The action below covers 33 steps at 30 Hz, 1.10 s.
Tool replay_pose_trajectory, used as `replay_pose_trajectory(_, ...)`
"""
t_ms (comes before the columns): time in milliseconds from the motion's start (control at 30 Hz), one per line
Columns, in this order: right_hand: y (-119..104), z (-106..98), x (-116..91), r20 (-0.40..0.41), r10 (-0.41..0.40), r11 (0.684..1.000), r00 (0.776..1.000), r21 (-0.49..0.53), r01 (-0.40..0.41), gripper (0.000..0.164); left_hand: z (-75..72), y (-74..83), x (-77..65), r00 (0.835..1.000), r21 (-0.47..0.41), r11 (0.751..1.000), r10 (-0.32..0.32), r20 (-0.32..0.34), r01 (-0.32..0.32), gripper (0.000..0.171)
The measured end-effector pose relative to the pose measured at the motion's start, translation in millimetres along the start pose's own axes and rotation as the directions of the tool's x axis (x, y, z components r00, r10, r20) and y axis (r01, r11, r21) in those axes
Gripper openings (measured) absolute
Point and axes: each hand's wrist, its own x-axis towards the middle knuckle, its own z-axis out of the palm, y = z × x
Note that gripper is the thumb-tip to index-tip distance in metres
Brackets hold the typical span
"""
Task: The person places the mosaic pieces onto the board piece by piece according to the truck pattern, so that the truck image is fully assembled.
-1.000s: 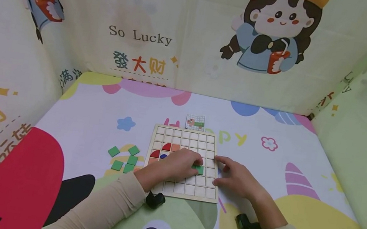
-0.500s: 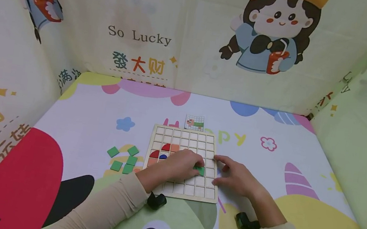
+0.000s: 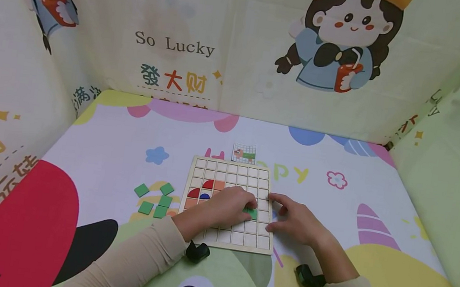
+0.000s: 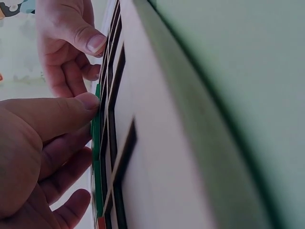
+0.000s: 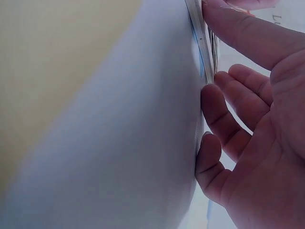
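My left hand (image 3: 226,207) is over the middle of a wooden grid board (image 3: 242,248), thumb and fingers pinching a green square tile (image 3: 253,214). In the left wrist view the thumb meets the edge of that green tile (image 4: 96,136), which lies on or just above the grid. Part of the board's middle is hidden under this hand. Two red rounded pieces (image 3: 208,185), a blue half-round piece (image 3: 204,196) and orange squares (image 3: 219,185) sit in cells on the left. My right hand (image 3: 300,222) touches the board's right edge with thumb and fingers spread apart.
Several loose green tiles (image 3: 164,201) lie left of the board, with a bit of orange partly hidden by the left arm. A small printed pattern card (image 3: 244,153) lies behind the board. Patterned cloth walls (image 3: 254,93) enclose the table at the back and sides.
My left hand has shifted very slightly to the right with the green tile. The right hand stays at the board's edge.
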Motion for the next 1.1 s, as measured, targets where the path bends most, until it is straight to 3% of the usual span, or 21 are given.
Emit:
replay_pose_trajectory(667, 3.5, -0.2, 0.2, 0.0, -0.012, 1.0, 1.0, 0.008, 0.012, 0.078, 2.5, -1.0, -1.0, 1.0, -0.017, 1.0, -0.019, -0.006, 0.019, 0.019)
replay_pose_trajectory(1100, 2.2, -1.0, -0.1, 0.001, -0.014, 1.0, 1.0, 0.006, 0.014, 0.078, -1.8, -0.7, -4.0, 1.0, -0.004, 1.0, 0.014, -0.015, -0.015, 0.022)
